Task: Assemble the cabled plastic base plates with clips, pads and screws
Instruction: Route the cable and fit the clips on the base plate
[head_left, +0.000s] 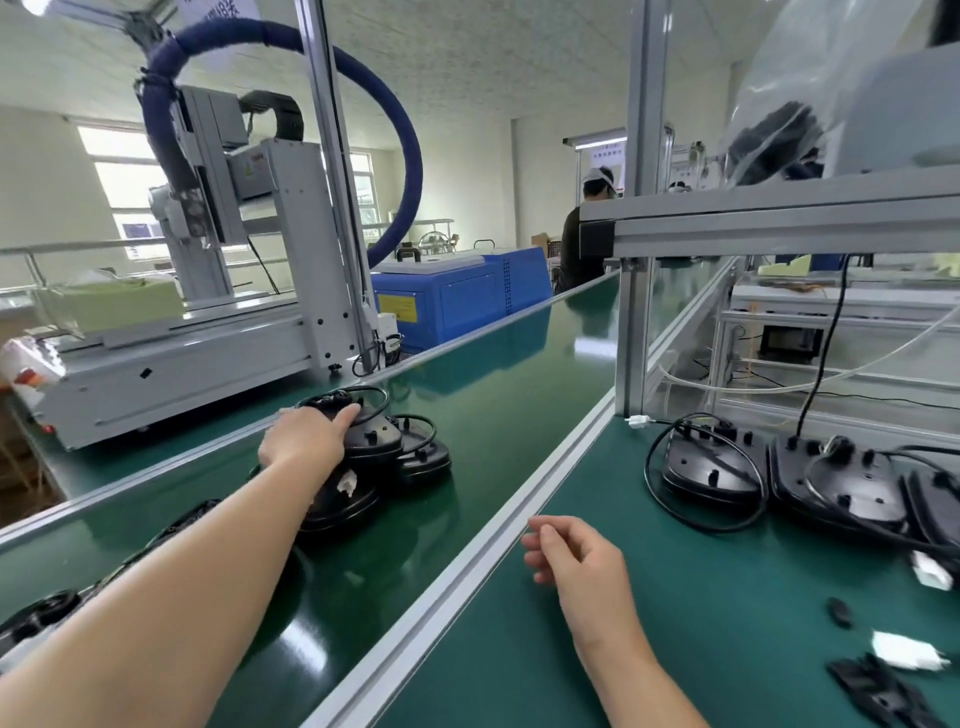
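Left hand stretched out over the green conveyor belt, palm down on the topmost black base plate of a small stack, fingers curved over its near edge and thumb reaching toward the cable loop lying on top; gripping that plate. Beside it, toward the belt's far side, a second stacked plate; under the forearm, a lower plate with a scrap of white tape. More black parts along the belt's near left edge, partly blurred. Aluminium rail dividing belt from counter. Right hand hovering just over the counter's left edge beside the rail, fingers loosely curled, holding nothing, released. Toward the counter's far right, three cabled base plates in a row: one ringed by its black cable, the next touching it, a third cut off by the frame edge. Near the right corner, small black clips and a white plug, motion-blurred. Behind the belt, a grey screw machine with a blue hose, and a blue cabinet. A person standing at the belt's far end.
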